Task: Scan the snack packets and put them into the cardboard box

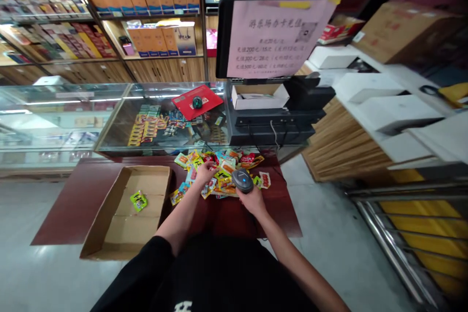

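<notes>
A heap of small colourful snack packets (223, 186) lies on the dark red table (266, 219). My right hand (251, 200) is wrapped round the handle of a dark grey handheld scanner (243, 180), which shows a small blue light over the heap's right part. My left hand (206, 173) reaches to the heap's upper left, fingers bent together among the packets; what they hold, if anything, is too small to name. Left of the heap sits a shallow cardboard box (120, 234) with a green packet (139, 201) inside it.
Behind the table stands a glass display counter (113, 107) with a red envelope (204, 100) and a dark round object (197, 102) on top. A monitor (220, 39) covered by a printed sheet stands over a white open box (259, 102). Metal rails (387, 234) are at right.
</notes>
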A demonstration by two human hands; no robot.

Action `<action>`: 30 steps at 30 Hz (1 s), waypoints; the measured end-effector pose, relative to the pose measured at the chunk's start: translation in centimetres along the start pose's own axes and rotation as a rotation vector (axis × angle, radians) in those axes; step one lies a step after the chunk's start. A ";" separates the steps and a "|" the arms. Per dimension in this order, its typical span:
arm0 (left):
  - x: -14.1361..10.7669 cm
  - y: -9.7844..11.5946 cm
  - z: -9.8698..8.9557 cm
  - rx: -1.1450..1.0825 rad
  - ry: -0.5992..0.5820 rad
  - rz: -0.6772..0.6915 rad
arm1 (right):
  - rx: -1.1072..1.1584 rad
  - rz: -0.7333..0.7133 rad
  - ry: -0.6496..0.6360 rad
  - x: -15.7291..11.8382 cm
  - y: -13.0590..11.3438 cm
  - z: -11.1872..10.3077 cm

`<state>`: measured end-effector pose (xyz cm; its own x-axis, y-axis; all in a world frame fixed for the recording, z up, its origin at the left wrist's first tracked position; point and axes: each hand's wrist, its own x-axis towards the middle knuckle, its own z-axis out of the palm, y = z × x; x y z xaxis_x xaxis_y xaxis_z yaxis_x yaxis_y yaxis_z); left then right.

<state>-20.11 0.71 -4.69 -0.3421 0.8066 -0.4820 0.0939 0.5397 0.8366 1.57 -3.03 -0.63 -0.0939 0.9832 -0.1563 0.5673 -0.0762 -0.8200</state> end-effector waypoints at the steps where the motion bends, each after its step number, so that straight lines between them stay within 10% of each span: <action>1: 0.1 0.1 0.7 0.113 -0.001 0.032 | 0.001 0.007 -0.001 0.2 0.4 -0.5; 6: -0.2 0.0 2.5 0.354 0.048 -0.001 | 0.012 0.023 -0.034 0.7 1.7 -1.9; 18: -2.7 2.0 -2.1 -0.449 0.079 -0.158 | 0.032 -0.100 -0.200 0.5 -0.2 -0.8; 30: -4.6 2.6 -4.6 -0.635 0.053 -0.105 | 0.047 -0.206 -0.244 0.3 -3.6 1.9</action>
<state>-22.57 -2.75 0.91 -0.3667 0.7354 -0.5699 -0.5086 0.3544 0.7846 -2.07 -2.77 1.26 -0.3999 0.9103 -0.1071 0.4779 0.1073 -0.8718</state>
